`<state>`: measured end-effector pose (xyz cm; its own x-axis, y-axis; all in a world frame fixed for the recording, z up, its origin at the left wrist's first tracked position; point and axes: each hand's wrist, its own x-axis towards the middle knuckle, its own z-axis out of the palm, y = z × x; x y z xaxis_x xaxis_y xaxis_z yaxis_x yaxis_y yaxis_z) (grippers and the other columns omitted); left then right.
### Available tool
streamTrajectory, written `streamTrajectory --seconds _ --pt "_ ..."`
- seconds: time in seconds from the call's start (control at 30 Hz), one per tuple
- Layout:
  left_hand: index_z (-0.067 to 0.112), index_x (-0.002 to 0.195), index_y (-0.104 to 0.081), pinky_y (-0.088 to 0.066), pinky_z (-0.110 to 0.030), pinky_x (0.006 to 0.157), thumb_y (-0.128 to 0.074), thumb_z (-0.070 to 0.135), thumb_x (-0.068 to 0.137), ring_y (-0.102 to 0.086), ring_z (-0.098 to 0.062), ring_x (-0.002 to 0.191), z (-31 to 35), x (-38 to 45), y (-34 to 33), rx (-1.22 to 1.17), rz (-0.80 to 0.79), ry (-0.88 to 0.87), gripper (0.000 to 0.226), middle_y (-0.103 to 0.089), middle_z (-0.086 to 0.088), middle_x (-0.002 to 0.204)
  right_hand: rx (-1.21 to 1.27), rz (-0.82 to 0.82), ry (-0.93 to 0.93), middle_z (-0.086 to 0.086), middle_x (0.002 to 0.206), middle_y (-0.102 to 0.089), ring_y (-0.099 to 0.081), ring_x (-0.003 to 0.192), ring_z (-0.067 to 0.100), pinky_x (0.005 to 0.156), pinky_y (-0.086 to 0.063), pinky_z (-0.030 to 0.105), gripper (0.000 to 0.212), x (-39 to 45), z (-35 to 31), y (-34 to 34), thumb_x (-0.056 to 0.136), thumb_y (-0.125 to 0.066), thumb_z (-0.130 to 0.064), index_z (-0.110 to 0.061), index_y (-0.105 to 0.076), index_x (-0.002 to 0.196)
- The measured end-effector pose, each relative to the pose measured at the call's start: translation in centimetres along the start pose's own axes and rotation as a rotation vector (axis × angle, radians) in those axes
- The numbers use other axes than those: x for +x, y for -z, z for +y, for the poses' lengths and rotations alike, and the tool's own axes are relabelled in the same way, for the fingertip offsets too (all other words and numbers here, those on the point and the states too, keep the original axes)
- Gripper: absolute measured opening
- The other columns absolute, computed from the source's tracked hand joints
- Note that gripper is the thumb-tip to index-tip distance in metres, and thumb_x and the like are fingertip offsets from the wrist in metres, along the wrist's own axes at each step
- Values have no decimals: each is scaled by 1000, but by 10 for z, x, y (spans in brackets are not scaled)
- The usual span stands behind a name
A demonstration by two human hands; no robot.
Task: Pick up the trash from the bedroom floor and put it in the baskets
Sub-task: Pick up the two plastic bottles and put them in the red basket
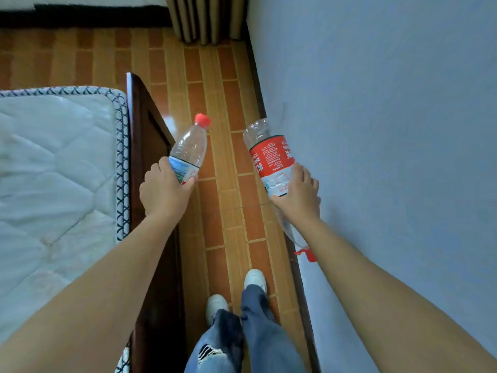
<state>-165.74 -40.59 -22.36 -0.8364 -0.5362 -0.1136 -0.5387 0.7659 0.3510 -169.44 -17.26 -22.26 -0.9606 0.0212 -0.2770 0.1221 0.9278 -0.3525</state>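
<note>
Left hand (164, 192): I grip the capped bottle (188, 152) by its base, beside the bed (53, 170).
Right hand (298, 195): wraps the red-label bottle (271, 160) mid-body, farther from the bed.
Handling: empty, light, crushable; baskets unseen.

This is a bedroom in a home: just left of my left hand (164, 193) lies a bare quilted white mattress (53, 168) with a patterned border, set in a dark wooden bed frame (146, 125) whose end board stands right beside my fingers. Below and ahead of both hands runs a narrow strip of orange-brown tiled floor (215, 84), shut in close on the right of my right hand (298, 195) by a plain pale blue wall (376, 103). Far ahead of my fingers, pleated beige curtains (207, 17) hang down to the floor.
</note>
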Motion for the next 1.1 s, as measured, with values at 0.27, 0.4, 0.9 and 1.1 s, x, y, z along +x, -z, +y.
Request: streamTrajectory --seconds 0.27,0.4,0.9,1.1 --pt "9 107 -49 -46 -42 74 -61 50 80 -56 -34 95 -17 -64 124 -93 105 138 50 -59 -14 101 -4 14 127 7 139 -37 -45 121 27 92 -45 43 82 -80 -63 82 75 -70 -43 -18 -22 137" --pt "8 111 -49 -47 -45 77 -59 52 80 -55 -33 96 -44 -88 160 -102 153 208 54 -59 -14 104 -19 28 253 5 139 -39 -46 120 25 93 -45 43 83 -104 -91 98 74 -70 -45 -20 -23 137" --pt "7 127 -41 -42 -45 87 -55 48 84 -49 -35 110 -137 -236 217 -169 425 759 61 -53 -16 122 -174 -190 929 8 141 -34 -39 126 28 101 -39 52 90 -178 -191 76 72 -73 -37 -27 -15 140" --pt "7 125 -42 -42 -44 86 -56 47 84 -50 -35 110 -157 -343 214 -196 583 1087 59 -54 -17 122 -317 -326 1245 11 134 -39 -42 119 32 97 -40 50 91 -242 -214 50 73 -70 -34 -24 -12 143"
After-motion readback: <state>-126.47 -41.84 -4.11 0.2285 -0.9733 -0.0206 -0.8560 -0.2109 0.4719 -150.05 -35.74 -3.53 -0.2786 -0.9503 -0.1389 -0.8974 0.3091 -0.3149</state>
